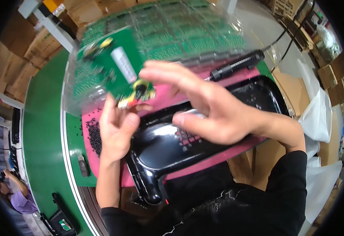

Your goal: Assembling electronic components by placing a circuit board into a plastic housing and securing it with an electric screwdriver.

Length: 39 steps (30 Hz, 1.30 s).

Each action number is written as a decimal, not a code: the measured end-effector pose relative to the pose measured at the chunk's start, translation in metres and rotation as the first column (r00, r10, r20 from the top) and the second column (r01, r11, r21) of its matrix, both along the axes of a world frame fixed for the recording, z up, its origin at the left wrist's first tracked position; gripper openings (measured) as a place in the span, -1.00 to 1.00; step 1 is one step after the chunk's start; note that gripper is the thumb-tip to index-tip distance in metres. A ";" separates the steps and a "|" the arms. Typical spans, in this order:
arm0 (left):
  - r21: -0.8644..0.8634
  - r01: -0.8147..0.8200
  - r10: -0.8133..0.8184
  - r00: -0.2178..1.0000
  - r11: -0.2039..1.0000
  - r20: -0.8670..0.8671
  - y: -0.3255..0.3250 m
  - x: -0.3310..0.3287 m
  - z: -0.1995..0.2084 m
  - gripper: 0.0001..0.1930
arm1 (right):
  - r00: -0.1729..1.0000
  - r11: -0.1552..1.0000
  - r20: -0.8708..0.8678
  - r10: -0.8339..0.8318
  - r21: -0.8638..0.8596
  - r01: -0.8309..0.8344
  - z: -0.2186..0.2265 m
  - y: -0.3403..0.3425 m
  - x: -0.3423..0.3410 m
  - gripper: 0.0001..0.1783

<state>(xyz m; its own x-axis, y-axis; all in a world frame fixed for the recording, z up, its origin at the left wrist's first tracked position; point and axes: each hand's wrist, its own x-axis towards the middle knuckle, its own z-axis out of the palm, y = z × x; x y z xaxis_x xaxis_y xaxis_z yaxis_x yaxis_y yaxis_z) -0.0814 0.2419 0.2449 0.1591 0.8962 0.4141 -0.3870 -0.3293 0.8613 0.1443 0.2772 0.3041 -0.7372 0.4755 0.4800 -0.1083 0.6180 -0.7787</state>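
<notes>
Left grip [116, 133] pinching green circuit board [111, 74] at its lower edge, board above it. Right grip [215, 106] spread beside board, contact unclear; black housing [160, 147] beneath.

A gap separates the left hand [117, 135] from the right hand [213, 110], allowing passage over the glossy black housing [166, 145]. Ahead of the left hand, the circuit board [113, 65] in its grasp obstructs forward reach. Beyond the right hand, a black screwdriver [239, 65] bars the way to the plastic-covered boards [207, 29]. Left of the left hand, piled small black pieces [94, 135] and, nearer the body, a dark bottle [83, 167] constrain low sideways movement.
</notes>
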 end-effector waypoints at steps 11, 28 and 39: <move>-0.290 0.585 -0.623 0.514 0.757 -0.589 -0.029 0.002 0.023 -0.46 | 0.862 0.740 0.124 -0.492 0.581 0.339 -0.014 -0.066 0.048 -0.49; -0.124 0.292 -0.295 0.667 0.948 -0.684 -0.031 0.021 0.014 -0.22 | 0.837 0.666 0.283 -0.468 -0.510 0.545 -0.047 -0.090 0.093 -0.88; -0.039 0.094 -0.083 0.520 0.995 -0.850 -0.028 0.026 0.011 -0.39 | 0.884 0.851 0.364 -0.294 -0.321 0.416 -0.049 -0.048 0.096 -0.30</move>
<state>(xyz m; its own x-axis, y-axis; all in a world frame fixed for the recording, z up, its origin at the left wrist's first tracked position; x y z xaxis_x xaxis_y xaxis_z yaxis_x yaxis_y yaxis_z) -0.0558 0.2136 0.2559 0.5189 0.8536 0.0467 0.4991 -0.3468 0.7941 0.2401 0.2289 0.2548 -0.5572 0.8304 -0.0012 0.3289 0.2194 -0.9185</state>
